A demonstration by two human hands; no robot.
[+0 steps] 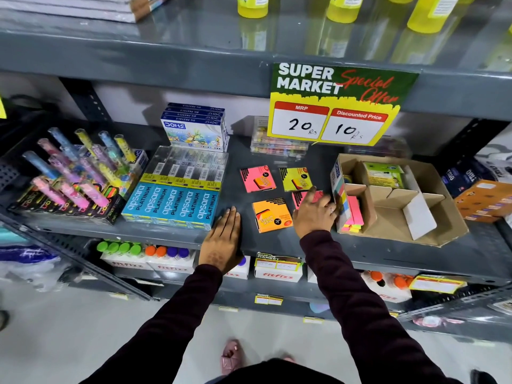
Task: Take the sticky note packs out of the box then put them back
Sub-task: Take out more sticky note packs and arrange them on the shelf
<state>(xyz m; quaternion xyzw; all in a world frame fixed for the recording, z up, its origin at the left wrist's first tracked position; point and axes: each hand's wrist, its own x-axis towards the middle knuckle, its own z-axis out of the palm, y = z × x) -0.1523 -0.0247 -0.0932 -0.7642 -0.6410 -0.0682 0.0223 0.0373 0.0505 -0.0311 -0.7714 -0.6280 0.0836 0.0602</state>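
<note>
Here the left hand (221, 239) lies flat and released, palm down on the grey metal shelf (243, 153), holding nothing. The right hand (314, 210) rests with spread fingers on a pink sticky note pack (300, 196), covering most of it; whether it grips the pack or only presses on it cannot be told. Between the two hands lies an orange sticky note pack (271, 216). Beyond the hands, farther back on the shelf, lie a second pink pack (257, 178) and a yellow pack (296, 178), side by side and apart. Just right of the right hand stands the open cardboard box (443, 189), with dividers inside, a green-yellow pack (383, 176) in a rear compartment and thin coloured strips (352, 214) at its near left corner. Left of the left hand sit blue apsara boxes (173, 203) and, farther left, a rack of pastel tubes (72, 167). Above the right hand hangs a supermarket price sign (335, 103) from the upper shelf. Below, a pale floor shows.
</note>
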